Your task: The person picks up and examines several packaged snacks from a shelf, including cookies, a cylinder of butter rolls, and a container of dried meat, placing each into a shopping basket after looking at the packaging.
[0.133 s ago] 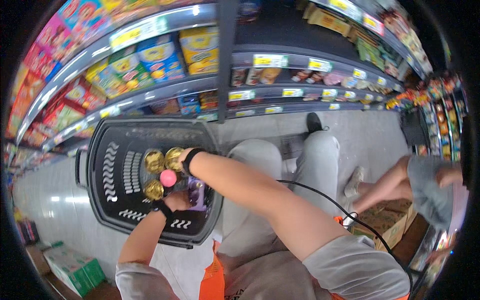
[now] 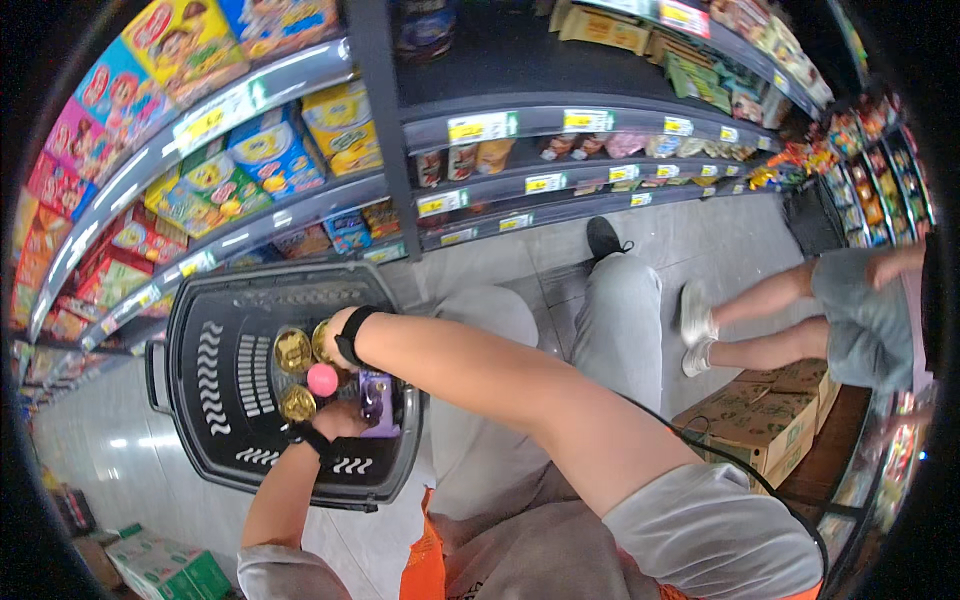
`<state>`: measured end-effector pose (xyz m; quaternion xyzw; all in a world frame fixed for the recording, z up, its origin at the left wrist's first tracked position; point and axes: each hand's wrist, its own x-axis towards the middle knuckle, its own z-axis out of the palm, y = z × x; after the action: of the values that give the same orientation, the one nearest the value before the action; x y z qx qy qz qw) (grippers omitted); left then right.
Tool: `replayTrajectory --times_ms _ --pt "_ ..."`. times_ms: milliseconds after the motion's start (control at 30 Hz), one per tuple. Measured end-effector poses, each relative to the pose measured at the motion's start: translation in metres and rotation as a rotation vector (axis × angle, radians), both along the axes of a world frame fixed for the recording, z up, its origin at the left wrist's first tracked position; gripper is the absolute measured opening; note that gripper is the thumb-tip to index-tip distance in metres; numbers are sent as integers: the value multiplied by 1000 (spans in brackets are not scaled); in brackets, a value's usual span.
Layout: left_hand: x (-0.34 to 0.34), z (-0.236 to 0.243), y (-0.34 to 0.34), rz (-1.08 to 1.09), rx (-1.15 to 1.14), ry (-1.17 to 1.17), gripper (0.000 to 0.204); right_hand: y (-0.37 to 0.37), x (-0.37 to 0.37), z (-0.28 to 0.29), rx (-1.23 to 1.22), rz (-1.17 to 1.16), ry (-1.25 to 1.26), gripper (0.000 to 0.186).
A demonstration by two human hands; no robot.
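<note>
Purple pack [image 2: 386,418], in the right side of the black basket [image 2: 212,302], against the left hand [image 2: 343,419]; probably light and fairly stiff, best taken by its long edges. Gold round items [image 2: 293,350], beside the pink ball [image 2: 322,380], one at the right hand [image 2: 341,327]; likely smooth, easily dented, best cupped around the sides. Fingers of both hands mostly hidden, openness and hold impossible to tell; contents unreadable.

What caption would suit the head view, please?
Left hand and right hand inside a black basket, among gold items and a purple package.
</note>
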<state>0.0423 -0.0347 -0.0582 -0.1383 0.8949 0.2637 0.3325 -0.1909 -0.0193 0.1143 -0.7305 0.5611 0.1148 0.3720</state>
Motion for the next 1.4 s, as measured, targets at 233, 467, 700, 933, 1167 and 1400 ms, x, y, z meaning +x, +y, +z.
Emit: replayTrajectory --times_ms 233,467,700,933,1167,1400 --pt "-113 195 49 73 -187 173 43 64 -81 90 253 -296 -918 48" --pt "-208 308 76 482 -9 856 11 180 -184 147 -25 -536 -1406 35" --pt "-373 335 117 257 91 1089 8 257 -358 126 -781 -1059 -1840 21" --pt "-572 313 99 813 702 1355 27 277 -510 114 -1468 -1591 -1817 49" --pt "-698 304 48 905 388 1200 35 230 -584 130 -1317 -1759 -730 62" --pt "-743 289 43 728 455 919 65 223 -642 111 -1268 -1507 -497 87"
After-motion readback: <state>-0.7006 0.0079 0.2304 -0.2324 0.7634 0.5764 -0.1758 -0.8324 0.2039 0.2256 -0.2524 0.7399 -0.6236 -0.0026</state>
